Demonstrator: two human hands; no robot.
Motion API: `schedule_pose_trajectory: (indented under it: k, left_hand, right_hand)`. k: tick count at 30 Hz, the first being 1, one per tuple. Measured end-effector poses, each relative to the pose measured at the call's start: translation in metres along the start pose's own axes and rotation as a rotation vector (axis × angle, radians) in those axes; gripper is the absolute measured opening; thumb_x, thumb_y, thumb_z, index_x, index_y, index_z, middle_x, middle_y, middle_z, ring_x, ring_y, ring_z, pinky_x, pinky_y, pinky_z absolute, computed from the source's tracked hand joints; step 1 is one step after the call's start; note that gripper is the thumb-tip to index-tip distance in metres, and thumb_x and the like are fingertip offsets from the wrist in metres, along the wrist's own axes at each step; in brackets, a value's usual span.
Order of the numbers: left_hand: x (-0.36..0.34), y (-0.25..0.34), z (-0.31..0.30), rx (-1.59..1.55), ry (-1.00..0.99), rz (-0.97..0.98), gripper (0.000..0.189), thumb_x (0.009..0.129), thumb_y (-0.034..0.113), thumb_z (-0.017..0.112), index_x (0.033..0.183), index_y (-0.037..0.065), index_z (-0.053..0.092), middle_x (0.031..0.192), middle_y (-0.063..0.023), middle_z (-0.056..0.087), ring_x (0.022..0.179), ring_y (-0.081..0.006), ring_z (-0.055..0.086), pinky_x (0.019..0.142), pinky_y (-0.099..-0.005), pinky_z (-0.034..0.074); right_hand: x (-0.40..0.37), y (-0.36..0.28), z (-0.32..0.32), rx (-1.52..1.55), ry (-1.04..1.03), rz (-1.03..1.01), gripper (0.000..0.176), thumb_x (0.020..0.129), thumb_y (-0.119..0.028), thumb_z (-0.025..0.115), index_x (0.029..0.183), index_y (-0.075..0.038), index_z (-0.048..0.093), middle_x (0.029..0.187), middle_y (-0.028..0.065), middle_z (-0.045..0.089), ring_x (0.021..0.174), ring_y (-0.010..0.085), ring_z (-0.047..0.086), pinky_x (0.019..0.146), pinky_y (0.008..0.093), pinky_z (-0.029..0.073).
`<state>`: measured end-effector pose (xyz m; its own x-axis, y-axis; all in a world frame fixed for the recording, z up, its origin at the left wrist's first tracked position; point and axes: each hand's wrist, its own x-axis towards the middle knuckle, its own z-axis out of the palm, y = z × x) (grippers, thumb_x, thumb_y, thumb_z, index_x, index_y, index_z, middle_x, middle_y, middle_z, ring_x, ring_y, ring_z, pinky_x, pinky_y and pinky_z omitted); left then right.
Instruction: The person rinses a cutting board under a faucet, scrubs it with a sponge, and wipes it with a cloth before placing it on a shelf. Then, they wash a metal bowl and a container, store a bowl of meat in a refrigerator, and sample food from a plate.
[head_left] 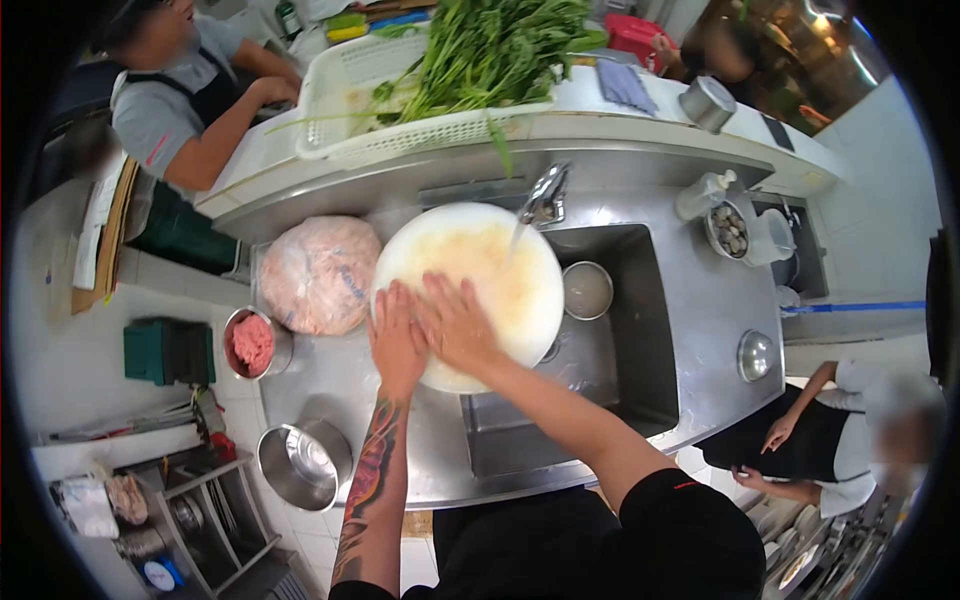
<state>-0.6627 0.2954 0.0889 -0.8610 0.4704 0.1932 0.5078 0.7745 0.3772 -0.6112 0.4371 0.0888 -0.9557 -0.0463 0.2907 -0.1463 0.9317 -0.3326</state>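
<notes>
A large round white chopping board (535,270), stained yellowish in the middle, lies tilted across the left side of the steel sink (640,330). Water runs onto it from the metal tap (546,190). My left hand (396,338) is pressed flat near the board's left edge, fingers stretched out. Beside it, touching, my right hand (455,325) also lies flat with its fingers extended. Neither holds anything. Left of the board sits a clear plastic bag of pale pink meat (320,275). A small round bowl of cloudy liquid (587,290) stands in the sink.
Minced meat fills a steel pot (258,343) at left, above another steel pot (305,465). Leafy greens (500,60) lie in a white basket (330,95) on the ledge. A shellfish bowl (728,230) and steel dome (757,356) are at right. Other people stand around the counter.
</notes>
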Motion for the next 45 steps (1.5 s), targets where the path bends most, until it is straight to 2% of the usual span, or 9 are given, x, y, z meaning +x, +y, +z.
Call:
schedule_pose_trajectory:
  k: [11,16,18,24,28,32,34,38,45]
  left_hand:
    - [0.016,0.009,0.009,0.146,0.026,-0.118,0.057,0.095,0.018,0.046,0.151,0.013,0.039,0.160,-0.0048,0.033,0.149,-0.0327,0.026,0.114,-0.0654,0.017]
    - [0.014,0.029,0.027,0.258,0.152,-0.170,0.056,0.097,0.030,0.046,0.150,0.012,0.039,0.161,-0.0068,0.032,0.149,-0.0338,0.025,0.112,-0.0701,0.016]
    - [0.013,0.033,0.019,0.223,0.130,-0.164,0.058,0.098,0.036,0.046,0.150,0.012,0.040,0.161,-0.0084,0.032,0.149,-0.0347,0.024,0.113,-0.0686,0.016]
    - [0.012,0.036,0.016,0.224,0.111,-0.208,0.058,0.098,0.038,0.047,0.149,0.012,0.042,0.160,-0.0085,0.033,0.149,-0.0361,0.024,0.114,-0.0666,0.017]
    - [0.012,0.032,0.017,0.240,0.139,-0.212,0.057,0.098,0.037,0.048,0.149,0.012,0.043,0.160,-0.0085,0.034,0.148,-0.0359,0.026,0.113,-0.0645,0.022]
    - [0.012,0.031,0.017,0.181,0.190,-0.171,0.056,0.096,0.036,0.053,0.146,0.012,0.045,0.156,-0.0130,0.038,0.145,-0.0358,0.031,0.110,-0.0572,0.031]
    - [0.012,0.032,0.015,0.150,0.216,-0.237,0.062,0.092,0.035,0.062,0.144,0.007,0.045,0.149,-0.0222,0.040,0.142,-0.0383,0.033,0.110,-0.0547,0.033]
    - [0.011,-0.016,0.036,-0.202,0.413,-0.349,0.067,0.085,0.032,0.072,0.139,-0.001,0.048,0.137,-0.0287,0.048,0.135,-0.0428,0.040,0.110,-0.0518,0.034]
    - [0.025,-0.013,0.002,-0.610,0.025,-0.481,0.073,0.083,0.025,0.079,0.134,-0.010,0.041,0.113,-0.0247,0.065,0.100,-0.0304,0.067,0.085,-0.0379,0.055]
  right_hand:
    - [-0.080,0.121,-0.092,-0.060,-0.019,0.085,0.051,0.092,-0.029,0.064,0.141,-0.020,0.054,0.157,0.0180,0.034,0.143,0.0373,0.036,0.114,0.0575,0.029]
    - [-0.026,0.213,-0.022,0.630,0.283,0.654,0.026,0.094,-0.024,0.064,0.115,-0.010,0.064,0.128,0.0177,0.061,0.118,0.0297,0.057,0.102,0.0459,0.045]
    - [-0.007,0.227,-0.014,1.878,0.344,0.753,0.019,0.095,-0.021,0.063,0.109,-0.008,0.065,0.111,0.0122,0.069,0.103,0.0264,0.062,0.097,0.0407,0.048]
    - [-0.013,0.230,-0.042,2.400,0.520,0.811,0.024,0.095,-0.028,0.060,0.109,-0.009,0.065,0.121,0.0199,0.066,0.114,0.0345,0.061,0.106,0.0455,0.044]
    - [-0.023,0.217,-0.078,2.708,0.556,0.409,0.036,0.097,-0.034,0.058,0.117,-0.005,0.063,0.141,0.0258,0.052,0.138,0.0387,0.044,0.113,0.0504,0.036]
    - [-0.036,0.214,-0.070,2.308,0.485,0.669,0.054,0.097,-0.041,0.060,0.136,-0.006,0.053,0.144,0.0227,0.050,0.136,0.0337,0.047,0.115,0.0505,0.032]
    - [-0.056,0.189,-0.064,1.381,0.320,1.050,0.059,0.093,-0.042,0.067,0.135,-0.003,0.052,0.140,0.0193,0.054,0.134,0.0290,0.049,0.110,0.0496,0.039]
    - [-0.092,0.160,-0.028,1.711,-0.008,0.976,0.063,0.087,-0.034,0.076,0.135,-0.001,0.051,0.133,0.0160,0.058,0.127,0.0256,0.055,0.102,0.0449,0.048]
    - [-0.120,0.115,-0.051,1.687,0.350,1.007,0.062,0.076,-0.004,0.078,0.131,0.003,0.051,0.118,0.0147,0.066,0.109,0.0244,0.065,0.096,0.0363,0.052]
